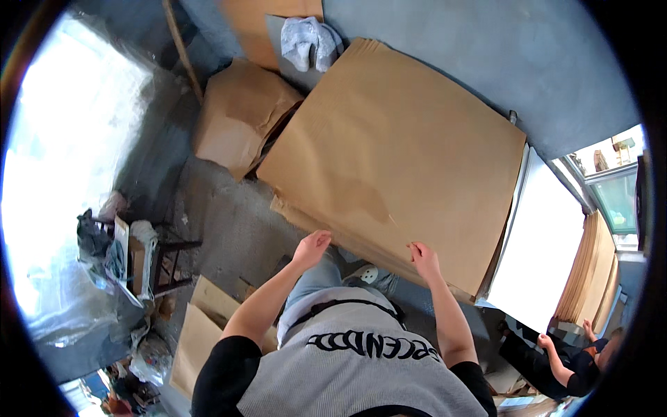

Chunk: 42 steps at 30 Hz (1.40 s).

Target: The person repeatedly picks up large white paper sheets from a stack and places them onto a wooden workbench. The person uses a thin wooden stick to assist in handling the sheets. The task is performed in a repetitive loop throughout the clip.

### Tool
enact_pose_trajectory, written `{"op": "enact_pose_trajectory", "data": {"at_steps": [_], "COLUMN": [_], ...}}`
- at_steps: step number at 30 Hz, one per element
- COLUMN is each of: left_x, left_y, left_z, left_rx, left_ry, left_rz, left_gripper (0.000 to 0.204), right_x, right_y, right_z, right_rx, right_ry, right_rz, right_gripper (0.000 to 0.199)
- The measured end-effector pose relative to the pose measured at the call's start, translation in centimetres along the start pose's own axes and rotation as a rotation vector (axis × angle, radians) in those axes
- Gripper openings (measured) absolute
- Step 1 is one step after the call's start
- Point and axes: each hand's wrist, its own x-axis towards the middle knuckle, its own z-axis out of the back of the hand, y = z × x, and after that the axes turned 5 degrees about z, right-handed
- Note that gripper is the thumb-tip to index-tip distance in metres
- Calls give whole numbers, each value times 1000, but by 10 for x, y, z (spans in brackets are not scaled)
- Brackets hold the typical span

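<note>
Stack of brown paper sheets [396, 160] lies flat; near edge is touched by left hand [310, 248] and right hand [422, 256], fingers loosely curled, nothing pinched. No sheet lifted yet; grey cloth [310, 42] at far edge.

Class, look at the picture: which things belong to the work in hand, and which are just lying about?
In hand:
left hand and right hand, on the near edge of the stack of brown paper sheets

Lying about:
grey cloth
crumpled brown wrapping
white sheets
stool with bags

A grey cloth [310, 42] lies above a crumpled cardboard box [240, 118]; white sheets [545, 250] lie rightward.
</note>
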Motion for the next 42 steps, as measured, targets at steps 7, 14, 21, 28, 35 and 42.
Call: {"op": "enact_pose_trajectory", "data": {"at_steps": [7, 14, 21, 28, 35, 42], "left_x": [94, 180, 205, 200, 205, 207], "left_y": [-25, -35, -24, -23, -15, -27], "left_z": [85, 144, 167, 180, 183, 185], "left_rx": [232, 689, 663, 630, 577, 544], "left_ry": [-162, -125, 176, 225, 268, 307], "left_rz": [-304, -451, -362, -327, -468, -322], "left_gripper": [24, 47, 49, 49, 53, 48], "right_x": [104, 261, 354, 344, 342, 326], "right_y": [69, 240, 260, 280, 268, 278], "right_z": [-30, -42, -78, -53, -63, -78], "right_rx": [-203, -505, -658, -758, -624, -828], "right_ry": [-121, -57, -91, -36, -87, 31], "right_rz": [195, 154, -1, -51, -58, 30], "right_gripper": [22, 33, 36, 25, 39, 41]}}
